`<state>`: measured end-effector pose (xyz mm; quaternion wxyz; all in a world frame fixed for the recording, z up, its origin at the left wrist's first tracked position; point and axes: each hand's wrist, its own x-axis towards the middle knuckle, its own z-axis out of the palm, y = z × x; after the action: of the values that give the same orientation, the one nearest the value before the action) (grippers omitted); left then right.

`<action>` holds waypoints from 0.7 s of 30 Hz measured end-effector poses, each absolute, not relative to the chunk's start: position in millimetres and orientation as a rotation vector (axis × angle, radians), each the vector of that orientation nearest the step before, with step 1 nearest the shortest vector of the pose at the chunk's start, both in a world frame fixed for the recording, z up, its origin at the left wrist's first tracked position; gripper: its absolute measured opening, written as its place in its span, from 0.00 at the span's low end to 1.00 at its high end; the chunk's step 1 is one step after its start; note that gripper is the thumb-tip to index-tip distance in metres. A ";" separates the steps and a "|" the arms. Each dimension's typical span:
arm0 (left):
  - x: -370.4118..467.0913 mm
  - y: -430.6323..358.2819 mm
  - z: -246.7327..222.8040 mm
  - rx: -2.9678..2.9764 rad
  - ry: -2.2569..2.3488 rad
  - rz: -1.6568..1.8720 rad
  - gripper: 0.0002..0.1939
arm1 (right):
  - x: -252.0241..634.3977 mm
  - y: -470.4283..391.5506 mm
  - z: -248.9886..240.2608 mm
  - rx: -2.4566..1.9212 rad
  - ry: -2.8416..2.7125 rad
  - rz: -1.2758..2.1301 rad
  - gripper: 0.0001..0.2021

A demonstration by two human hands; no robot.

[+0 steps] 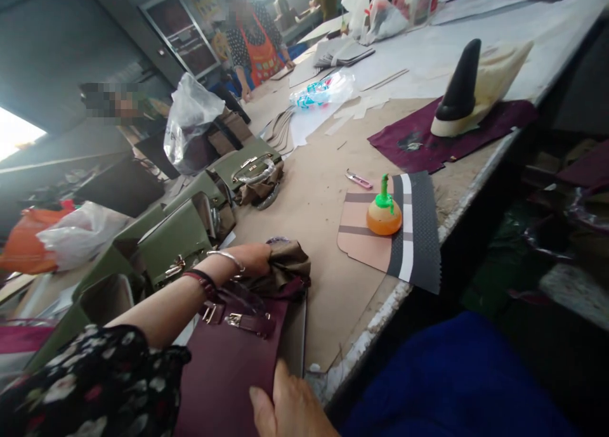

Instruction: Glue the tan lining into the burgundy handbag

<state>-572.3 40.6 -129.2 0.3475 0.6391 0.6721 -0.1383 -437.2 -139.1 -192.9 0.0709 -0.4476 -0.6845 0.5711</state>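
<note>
Two hands steady a maroon bag (228,367): left hand (252,259) clamped on brown cloth (290,262) stuffing it, right hand (285,408) pressing its near edge.

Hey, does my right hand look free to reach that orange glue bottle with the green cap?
Probably yes: the right hand only rests on the maroon bag, and bare tabletop lies between it and the orange bottle.

This is a handbag workshop. A long, worn cardboard-covered worktable (323,196) carries a row of olive-green leather handbags (190,228), cut maroon leather pieces (428,139) and striped material swatches (409,234). Other workers stand further along it.
</note>
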 end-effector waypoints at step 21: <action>-625.2 3.2 -206.2 1.499 1.581 0.635 0.29 | -395.0 -135.3 -251.0 -0.768 -2.064 1.219 0.27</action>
<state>-625.2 3.2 -206.2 0.4227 0.5986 0.6314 0.2535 -395.0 -135.3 -251.0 0.3072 -0.2905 -0.7802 0.4609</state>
